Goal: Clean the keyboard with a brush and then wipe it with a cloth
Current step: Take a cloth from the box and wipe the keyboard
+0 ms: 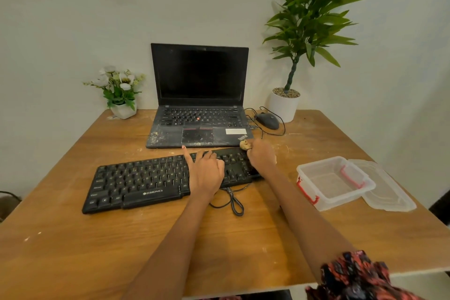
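A black Zebronics keyboard (136, 182) lies slantwise on the wooden table (97, 238). My left hand (207, 173) rests flat on the right half of its keys, fingers spread and the index finger stretched toward the far edge. My right hand (261, 156) sits over the keyboard's far right corner and grips a small tan crumpled wad (244, 145), which pokes out past the fingers; I cannot tell whether it is cloth. No brush is in view.
A dusty open laptop (199, 95) stands just behind the keyboard, with a wired mouse (267, 120) to its right. A clear plastic container (333, 182) and its lid (389, 192) lie at the right. The keyboard cable (231, 200) loops near my forearms. Two potted plants stand at the back.
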